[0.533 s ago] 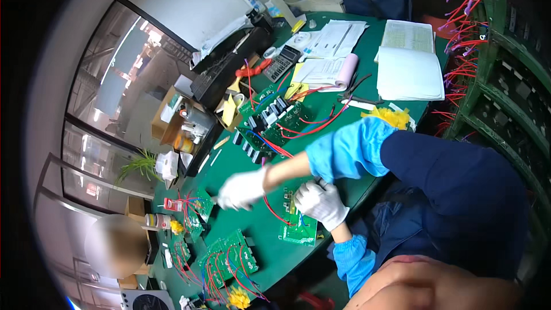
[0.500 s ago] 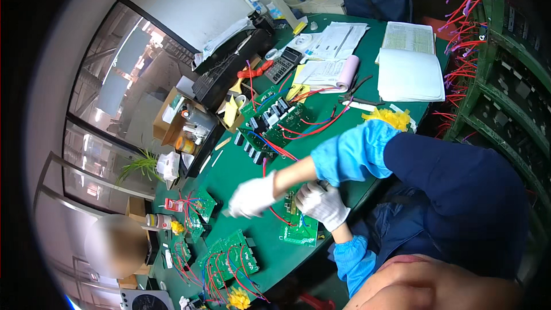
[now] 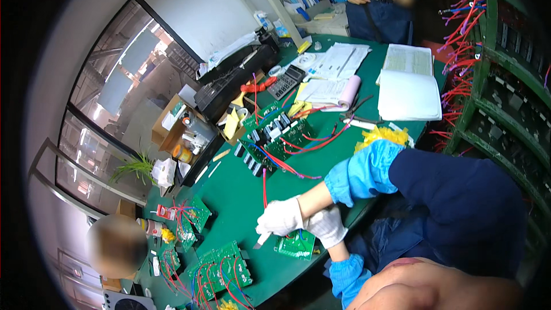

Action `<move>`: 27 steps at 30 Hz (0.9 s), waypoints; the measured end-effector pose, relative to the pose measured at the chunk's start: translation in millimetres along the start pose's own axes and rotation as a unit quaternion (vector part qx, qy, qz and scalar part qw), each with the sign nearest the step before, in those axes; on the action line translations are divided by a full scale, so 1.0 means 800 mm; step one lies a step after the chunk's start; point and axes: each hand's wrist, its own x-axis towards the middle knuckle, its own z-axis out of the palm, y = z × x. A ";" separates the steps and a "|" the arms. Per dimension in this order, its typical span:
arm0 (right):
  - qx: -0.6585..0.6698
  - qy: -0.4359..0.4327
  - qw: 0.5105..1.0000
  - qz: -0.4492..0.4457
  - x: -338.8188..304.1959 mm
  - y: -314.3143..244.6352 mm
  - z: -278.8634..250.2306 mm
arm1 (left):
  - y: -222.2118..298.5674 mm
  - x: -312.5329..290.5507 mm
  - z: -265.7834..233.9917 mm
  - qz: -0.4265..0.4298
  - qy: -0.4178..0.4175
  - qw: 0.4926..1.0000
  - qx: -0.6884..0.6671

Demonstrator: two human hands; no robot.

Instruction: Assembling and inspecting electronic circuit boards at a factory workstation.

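Circuit board [image 3: 295, 245], small and green, lies at the near edge of the green table [image 3: 241, 189]. Left hand [image 3: 279, 218], white-gloved, grips a slim tool above it; right hand [image 3: 326, 225] closes on the board's edge. Beyond the board sit wired boards [image 3: 270, 138], papers [image 3: 338, 60], a calculator [image 3: 287, 82]; windows [image 3: 109, 109] stand left of the table.

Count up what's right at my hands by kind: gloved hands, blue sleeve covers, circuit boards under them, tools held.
White-gloved hands: 2, left hand and right hand
Blue sleeve covers: 2
Small green circuit board: 1
Small tool, held in the left hand: 1
Total: 6
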 end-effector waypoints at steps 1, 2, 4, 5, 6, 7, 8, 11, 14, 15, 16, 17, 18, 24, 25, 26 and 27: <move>0.001 0.004 1.000 0.002 0.003 0.001 0.003 | -0.002 0.000 0.001 0.000 0.007 1.000 0.000; 0.016 0.040 0.999 -0.003 -0.002 0.002 0.005 | 0.003 0.001 -0.002 0.000 0.001 1.000 -0.002; 0.035 0.093 0.995 -0.025 -0.008 0.000 0.009 | 0.007 0.004 -0.005 -0.001 0.000 1.000 -0.002; 0.031 0.091 0.995 -0.025 -0.013 0.003 0.008 | 0.009 0.006 -0.002 -0.003 0.002 1.000 -0.007; 0.038 0.103 0.993 -0.037 -0.012 0.002 0.008 | 0.005 0.006 -0.002 -0.005 0.004 1.000 -0.007; 0.044 0.115 0.991 -0.049 -0.012 0.000 0.007 | 0.002 0.006 -0.001 -0.006 0.004 1.000 -0.007; 0.050 0.119 0.991 -0.047 -0.012 -0.001 0.007 | -0.001 0.005 -0.001 -0.007 0.005 1.000 -0.008; 0.055 0.108 0.992 -0.042 -0.011 0.001 0.007 | -0.002 0.003 0.002 -0.009 0.002 1.000 -0.015; 0.063 0.103 0.992 -0.038 -0.010 0.002 0.006 | -0.001 -0.001 0.005 -0.011 -0.002 1.000 -0.023; 0.064 0.103 0.992 -0.037 -0.010 0.001 0.004 | -0.001 -0.003 0.006 -0.012 -0.004 1.000 -0.025; 0.064 0.098 0.993 -0.036 -0.011 0.001 0.002 | 0.000 -0.004 0.006 -0.014 -0.005 1.000 -0.028; 0.064 0.092 0.993 -0.034 -0.011 0.000 0.000 | 0.000 -0.005 0.007 -0.015 -0.006 0.999 -0.030; 0.065 0.092 0.993 -0.033 -0.012 0.000 -0.001 | 0.004 -0.003 0.004 -0.015 -0.007 0.999 -0.031; 0.067 0.085 0.994 -0.029 -0.015 0.001 0.001 | 0.015 -0.002 -0.003 -0.044 -0.041 0.998 -0.036; 0.066 0.078 0.994 -0.026 -0.015 0.001 0.001 | 0.015 -0.003 -0.004 -0.049 -0.047 0.997 -0.037; 0.065 0.072 0.995 -0.022 -0.016 0.000 0.000 | 0.016 -0.004 -0.004 -0.054 -0.053 0.996 -0.038; 0.065 0.072 0.995 -0.023 -0.015 0.000 0.001 | 0.011 -0.008 0.000 -0.054 -0.053 0.996 -0.037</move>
